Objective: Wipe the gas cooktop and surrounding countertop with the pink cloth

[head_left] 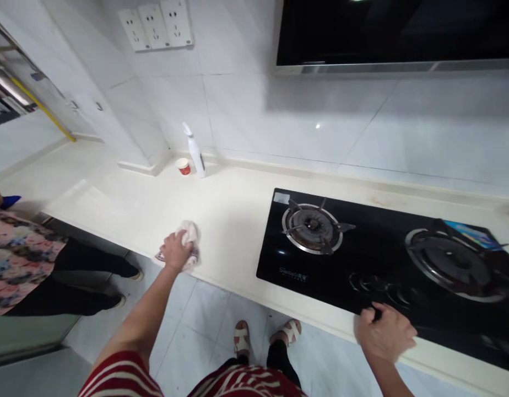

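The left hand [176, 251] holds a cloth [190, 232] on the counter [233, 220], near its front edge; the right hand [386, 332] (curled, though whether gripping I can't tell) is at the stove's [372, 242] front.

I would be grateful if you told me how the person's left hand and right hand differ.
The left hand holds a crumpled pale cloth; no cloth shows in the right hand. The left hand is over the cream countertop, while the right hand is at the front edge of the black gas hob; contact there is hard to tell. Both hands are bare, backs facing the camera.
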### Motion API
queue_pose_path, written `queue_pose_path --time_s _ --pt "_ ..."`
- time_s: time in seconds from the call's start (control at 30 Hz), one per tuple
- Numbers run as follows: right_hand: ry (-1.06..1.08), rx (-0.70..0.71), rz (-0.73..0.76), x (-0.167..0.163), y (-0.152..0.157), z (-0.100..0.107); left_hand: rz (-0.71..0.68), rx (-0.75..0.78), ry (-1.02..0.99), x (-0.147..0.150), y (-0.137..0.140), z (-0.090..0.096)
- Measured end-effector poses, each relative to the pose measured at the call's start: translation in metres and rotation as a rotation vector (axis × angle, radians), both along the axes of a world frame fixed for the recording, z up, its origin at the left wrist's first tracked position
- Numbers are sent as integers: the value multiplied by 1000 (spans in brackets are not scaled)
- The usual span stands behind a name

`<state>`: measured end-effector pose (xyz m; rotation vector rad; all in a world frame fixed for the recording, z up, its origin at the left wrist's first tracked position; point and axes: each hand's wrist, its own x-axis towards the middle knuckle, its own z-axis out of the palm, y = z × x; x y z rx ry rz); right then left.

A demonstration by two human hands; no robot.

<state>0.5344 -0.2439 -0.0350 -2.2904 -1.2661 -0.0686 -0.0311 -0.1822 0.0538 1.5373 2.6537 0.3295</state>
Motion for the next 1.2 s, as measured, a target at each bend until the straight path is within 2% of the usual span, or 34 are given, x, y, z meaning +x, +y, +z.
queue_pose_path --time_s 0.1,0.17,0.23,0.3,0.4,0.47,0.57,0.8,0.93,1.07,1.13,1.2 --pt "-8 -9 7 -1 1 2 148 8 -16 -8 35 9" --pt "-10 -7 5 -2 1 3 155 7 -34 7 59 9" --pt "2 -5 3 -2 1 3 65 9 -53 38 79 4" --pt "17 -10 7 -2 1 3 -88 20 -70 80 93 -3" --pt "23 -10 15 -2 1 4 -315 45 -89 143 97 -11" --pt "20 3 20 -3 1 5 -435 56 -97 174 88 -13" --pt "28 21 25 -4 1 6 -554 63 -96 196 64 -12" --pt "9 72 31 -8 3 5 -651 37 -46 189 -19 -8" --pt "15 78 32 -10 5 7 -662 57 -4 183 -59 -15" --pt "26 74 25 -13 7 10 -666 139 -125 181 -80 -24" --pt "31 68 22 -14 7 12 -590 206 -244 180 -80 -23" --pt "40 59 24 -15 8 14 -455 296 -355 184 -74 -17"
